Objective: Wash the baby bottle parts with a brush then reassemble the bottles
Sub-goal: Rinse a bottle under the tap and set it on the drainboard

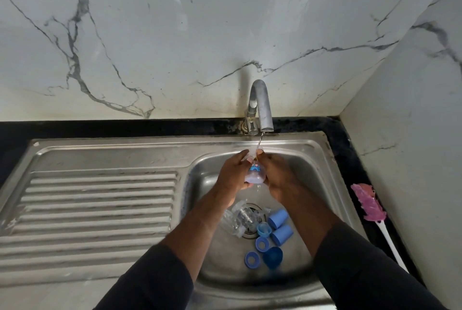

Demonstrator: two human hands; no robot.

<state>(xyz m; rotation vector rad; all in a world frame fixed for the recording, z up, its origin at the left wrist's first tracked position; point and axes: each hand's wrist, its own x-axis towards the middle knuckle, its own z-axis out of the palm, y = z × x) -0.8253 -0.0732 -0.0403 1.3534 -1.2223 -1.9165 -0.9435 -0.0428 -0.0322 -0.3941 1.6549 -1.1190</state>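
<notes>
Bottle between both curled hands

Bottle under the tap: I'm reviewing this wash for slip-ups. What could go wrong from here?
The wet bottle, held by the left hand and right hand under the running tap, could slip into the basin onto the blue caps. The brush lies on the counter, out of hand, so brushing might be skipped.

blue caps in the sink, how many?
3. Upper cap and lower cap lie side by side on the floor of the sink; dark cap sits nearer the camera. More may be hidden.
</notes>
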